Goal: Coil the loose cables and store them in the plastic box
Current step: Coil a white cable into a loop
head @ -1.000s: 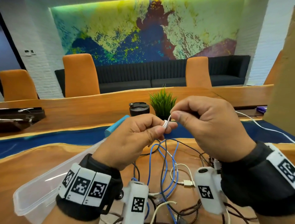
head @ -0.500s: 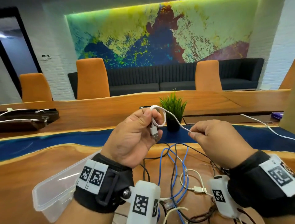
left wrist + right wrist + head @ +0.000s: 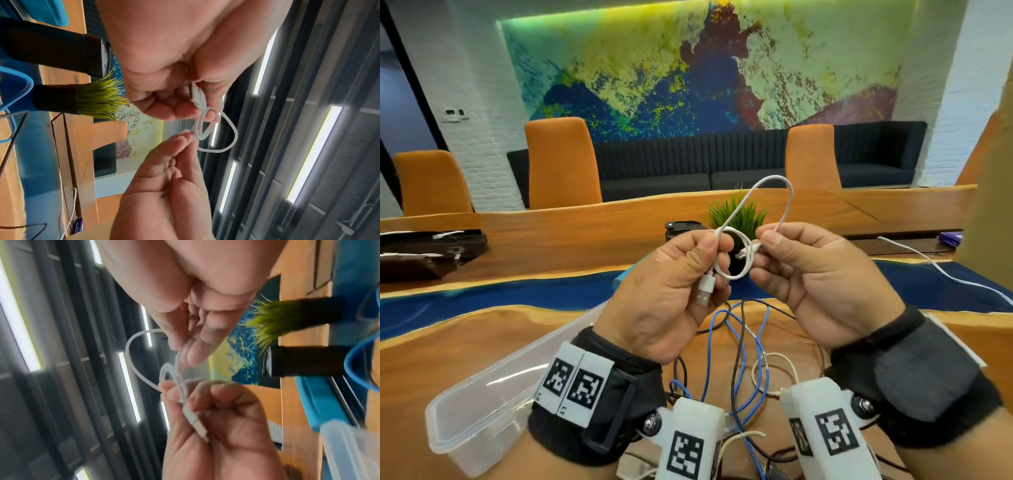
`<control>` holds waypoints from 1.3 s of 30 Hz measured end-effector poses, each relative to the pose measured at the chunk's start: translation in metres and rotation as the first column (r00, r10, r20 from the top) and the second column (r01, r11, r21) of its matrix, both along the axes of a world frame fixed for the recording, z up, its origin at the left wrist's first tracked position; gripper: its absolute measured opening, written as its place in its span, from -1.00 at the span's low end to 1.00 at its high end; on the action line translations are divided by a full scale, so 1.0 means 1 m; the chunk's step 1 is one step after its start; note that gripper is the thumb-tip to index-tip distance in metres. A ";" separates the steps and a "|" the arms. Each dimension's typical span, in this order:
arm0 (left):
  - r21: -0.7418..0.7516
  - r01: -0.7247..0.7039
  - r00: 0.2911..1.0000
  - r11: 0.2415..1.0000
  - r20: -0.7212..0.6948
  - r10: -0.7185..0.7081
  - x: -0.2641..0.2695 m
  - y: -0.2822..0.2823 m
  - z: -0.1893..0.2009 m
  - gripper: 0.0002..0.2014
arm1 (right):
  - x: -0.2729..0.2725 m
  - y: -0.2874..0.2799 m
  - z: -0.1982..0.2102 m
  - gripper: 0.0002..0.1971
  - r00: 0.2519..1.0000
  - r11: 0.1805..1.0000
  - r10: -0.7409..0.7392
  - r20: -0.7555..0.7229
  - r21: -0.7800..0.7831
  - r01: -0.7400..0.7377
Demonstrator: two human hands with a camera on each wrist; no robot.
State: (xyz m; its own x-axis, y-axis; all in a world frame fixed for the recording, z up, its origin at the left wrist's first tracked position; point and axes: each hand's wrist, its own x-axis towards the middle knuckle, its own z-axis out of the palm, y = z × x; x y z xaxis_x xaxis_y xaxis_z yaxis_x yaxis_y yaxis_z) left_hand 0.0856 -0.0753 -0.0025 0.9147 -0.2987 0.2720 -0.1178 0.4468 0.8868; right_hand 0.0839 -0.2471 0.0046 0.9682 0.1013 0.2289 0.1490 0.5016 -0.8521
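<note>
Both hands hold one white cable point(image 3: 734, 255) in the air above the table. Left hand point(image 3: 671, 301): thumb and curled fingers pinch a small round coil of it, with the USB plug point(image 3: 704, 291) hanging free below the thumb. Right hand point(image 3: 822, 274): thumb and forefinger pinch the same cable just beside the coil. Between the two pinches a taller loose loop arches upward. Left wrist view: coil passes round the left fingertips point(image 3: 209, 116). Right wrist view is blurred.

Plastic box point(image 3: 482, 404): clear, rectangular, rounded corners, lid off, on the table to the left, below the left wrist. Contents cannot be told.

Below the hands, a tangle of loose cables point(image 3: 743, 359) on the wooden table point(image 3: 448, 342): blue, black and cream-white strands crossing each other; exact count cannot be told. The wrist cameras and straps cover the near part of the tangle.

Table is glossy wood with a blue band point(image 3: 517, 294) along it. Behind the hands: one small potted grass plant point(image 3: 736, 214), one black lidded cup point(image 3: 681, 229). Another white cable point(image 3: 945, 270) trails at the right. Three orange chairs point(image 3: 561, 164) and a dark sofa point(image 3: 722, 161) stand against the far wall.
</note>
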 end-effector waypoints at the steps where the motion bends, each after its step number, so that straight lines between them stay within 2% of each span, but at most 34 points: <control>1: 0.004 -0.006 1.000 1.000 0.009 0.006 0.000 0.000 -0.001 -0.82 | -0.001 0.002 -0.001 -0.82 0.998 0.998 0.056 -0.020 -0.004 -0.056; 4: 0.042 -0.036 0.997 0.998 0.066 0.033 -0.001 -0.003 -0.002 -0.82 | -0.003 0.005 -0.007 -0.80 0.964 0.964 0.255 -0.073 -0.059 -0.259; 7: 0.114 -0.141 0.978 0.983 0.168 0.121 -0.003 -0.005 -0.002 -0.82 | -0.005 0.003 -0.013 -0.73 0.893 0.893 0.441 -0.087 -0.058 -0.447; 9: 0.150 -0.204 0.959 0.967 0.230 0.167 -0.001 -0.004 -0.003 -0.80 | -0.006 0.002 -0.013 -0.73 0.863 0.861 0.499 -0.073 -0.066 -0.504; 11: 0.172 -0.258 0.946 0.951 0.247 0.212 0.002 -0.002 -0.005 -0.79 | -0.007 0.003 -0.011 -0.80 0.909 0.894 0.413 -0.055 -0.163 -0.417; 14: 0.161 -0.311 0.935 0.937 0.228 0.271 0.003 0.002 0.000 -0.80 | -0.005 -0.003 -0.004 -0.83 0.985 0.941 0.168 -0.022 -0.296 -0.167; 15: 0.148 -0.333 0.931 0.931 0.209 0.300 0.003 0.005 0.002 -0.81 | -0.003 -0.009 -0.003 -0.83 0.997 0.932 0.072 0.018 -0.356 -0.061; 16: 0.128 -0.350 0.928 0.928 0.181 0.325 0.004 0.009 0.005 -0.81 | -0.001 -0.015 -0.001 -0.86 0.995 0.891 -0.042 0.091 -0.448 0.079; 17: 0.102 -0.359 0.928 0.928 0.150 0.342 0.005 0.014 0.008 -0.82 | 0.001 -0.021 0.000 -0.89 0.965 0.784 -0.165 0.203 -0.567 0.253; 18: 0.077 -0.354 0.931 0.932 0.122 0.343 0.006 0.017 0.009 -0.82 | 0.005 -0.028 0.000 -0.89 0.900 0.597 -0.257 0.352 -0.675 0.434; 19: 0.062 -0.337 0.939 0.940 0.099 0.330 0.006 0.019 0.010 -0.82 | 0.008 -0.034 -0.002 -0.88 0.826 0.371 -0.277 0.491 -0.739 0.563; 20: 0.056 -0.311 0.949 0.949 0.082 0.306 0.006 0.019 0.010 -0.82 | 0.011 -0.037 -0.005 -0.88 0.781 0.170 -0.252 0.571 -0.768 0.617; 21: 0.052 -0.275 0.960 0.960 0.068 0.272 0.005 0.017 0.009 -0.81 | 0.012 -0.037 -0.007 -0.87 0.769 0.031 -0.227 0.598 -0.784 0.619; 22: 0.047 -0.235 0.971 0.971 0.053 0.233 0.004 0.015 0.009 -0.82 | 0.014 -0.035 -0.010 -0.86 0.772 -0.054 -0.210 0.599 -0.796 0.603; 23: 0.040 -0.198 0.980 0.979 0.043 0.196 0.002 0.013 0.008 -0.83 | 0.015 -0.034 -0.013 -0.86 0.779 -0.095 -0.196 0.595 -0.803 0.589; 24: 0.034 -0.168 0.985 0.985 0.042 0.167 0.001 0.012 0.008 -0.84 | 0.017 -0.032 -0.015 -0.86 0.789 -0.099 -0.176 0.588 -0.808 0.580; 27: 0.030 -0.126 0.990 0.992 0.064 0.123 -0.001 0.013 0.011 -0.83 | 0.017 -0.030 -0.014 -0.87 0.830 0.024 -0.102 0.549 -0.832 0.554; 29: 0.035 -0.117 0.991 0.993 0.074 0.114 -0.002 0.014 0.012 -0.83 | 0.015 -0.028 -0.012 -0.87 0.855 0.178 -0.103 0.509 -0.836 0.519; 30: 0.040 -0.117 0.991 0.992 0.076 0.114 -0.002 0.014 0.011 -0.83 | 0.014 -0.026 -0.011 -0.87 0.870 0.315 -0.139 0.472 -0.812 0.491; 31: 0.047 -0.118 0.990 0.992 0.077 0.114 -0.002 0.013 0.011 -0.84 | 0.012 -0.023 -0.009 -0.88 0.894 0.495 -0.187 0.408 -0.747 0.444; 33: 0.075 -0.125 0.989 0.989 0.085 0.119 -0.001 0.011 0.008 -0.86 | 0.008 -0.015 -0.005 -0.90 0.956 0.824 -0.211 0.202 -0.490 0.285; 34: 0.094 -0.131 0.988 0.987 0.094 0.123 -0.001 0.010 0.006 -0.86 | 0.007 -0.011 -0.004 -0.91 0.979 0.919 -0.173 0.106 -0.341 0.199; 36: 0.130 -0.147 0.985 0.981 0.107 0.134 0.000 0.009 0.004 -0.86 | 0.004 -0.005 -0.003 -0.91 0.997 0.990 -0.073 -0.024 -0.126 0.070; 39: 0.185 -0.179 0.980 0.966 0.125 0.157 0.001 0.008 0.003 -0.86 | 0.002 0.004 -0.006 -0.85 0.986 0.995 0.089 -0.139 0.053 -0.082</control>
